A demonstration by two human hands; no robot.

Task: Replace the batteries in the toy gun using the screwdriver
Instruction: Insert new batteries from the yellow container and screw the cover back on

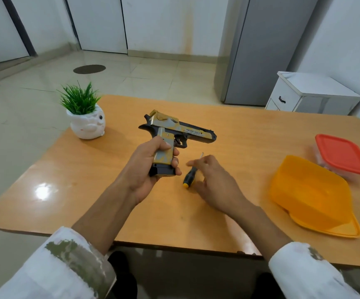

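A gold, grey and black toy gun (175, 129) is held above the middle of the wooden table (88, 180), barrel pointing right. My left hand (151, 169) is wrapped around its grip. On the table just right of that hand lies a screwdriver (189, 176) with a black and yellow handle, its thin metal shaft pointing away from me. My right hand (214, 183) hovers over the screwdriver with fingers spread, covering part of the shaft; I cannot tell whether it touches it. No batteries are visible.
A small green plant in a white pot (87, 123) stands at the table's far left. An orange plastic container (312, 195) lies at the right, with a clear box under a red lid (344, 155) behind it. A white cabinet (310, 94) stands beyond the table's right end.
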